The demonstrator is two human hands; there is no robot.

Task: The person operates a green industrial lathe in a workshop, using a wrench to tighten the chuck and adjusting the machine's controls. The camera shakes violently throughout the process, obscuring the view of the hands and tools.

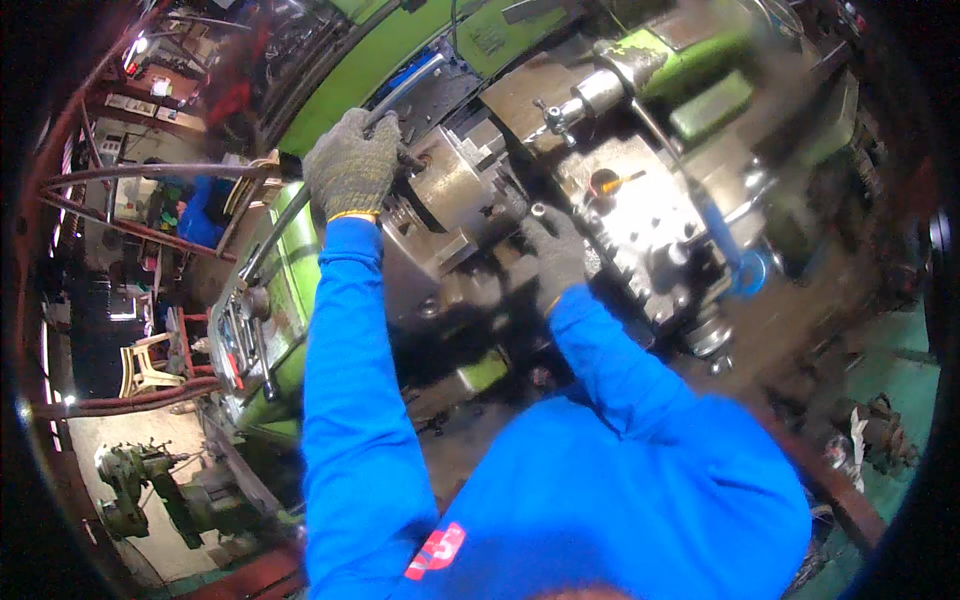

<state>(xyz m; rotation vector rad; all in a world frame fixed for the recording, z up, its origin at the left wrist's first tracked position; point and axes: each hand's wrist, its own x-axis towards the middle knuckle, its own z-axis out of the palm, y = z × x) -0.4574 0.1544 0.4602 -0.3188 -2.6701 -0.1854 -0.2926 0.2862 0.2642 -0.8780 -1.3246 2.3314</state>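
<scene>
My left hand (pixel 352 165), in a grey knit glove, wraps round the long bar (pixel 408 86) of what looks like a chuck key. Its short end meets the side of the steel lathe chuck (pixel 447 185), beside the fingers. To the right of the chuck, my gloved right hand (pixel 560 255) is closed round a small metal piece with a round, hollow-looking end (pixel 540 210). Most of that piece is hidden by the glove. The chuck jaws (pixel 487 140) face the right hand.
The tool post and carriage (pixel 640 215), bright with glare, stand just right of my right hand. Behind them is the tailstock (pixel 605 90). A blue-handled lever (pixel 745 270) sticks out at the right. Hand tools lie in a tray (pixel 240 340) at the left.
</scene>
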